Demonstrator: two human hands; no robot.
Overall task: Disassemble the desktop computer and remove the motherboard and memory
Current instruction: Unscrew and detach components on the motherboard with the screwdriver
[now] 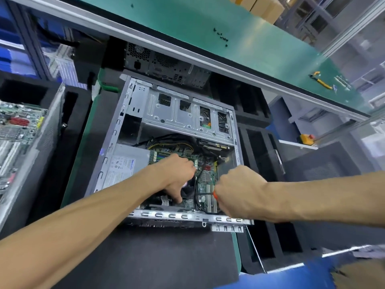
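An open grey desktop case (116, 142) lies on its side on a black mat. Its green motherboard (205, 178) sits in the lower half, beside a silver power supply (123, 163). My left hand (177, 174) reaches into the case and rests over the dark CPU cooler (188, 191), fingers curled down around it. My right hand (239, 192) is closed around a screwdriver with an orange handle (215, 195); its dark shaft points left over the board. Memory slots (158, 158) show near the top of the board. The cooler is mostly hidden by my left hand.
A second computer case (164, 65) stands behind, under the green workbench (250, 44). Loose black screws (221, 37) and yellow-handled pliers (320, 80) lie on the bench. Another motherboard (18, 124) sits in a case at the left. Black foam trays (260, 113) surround the mat.
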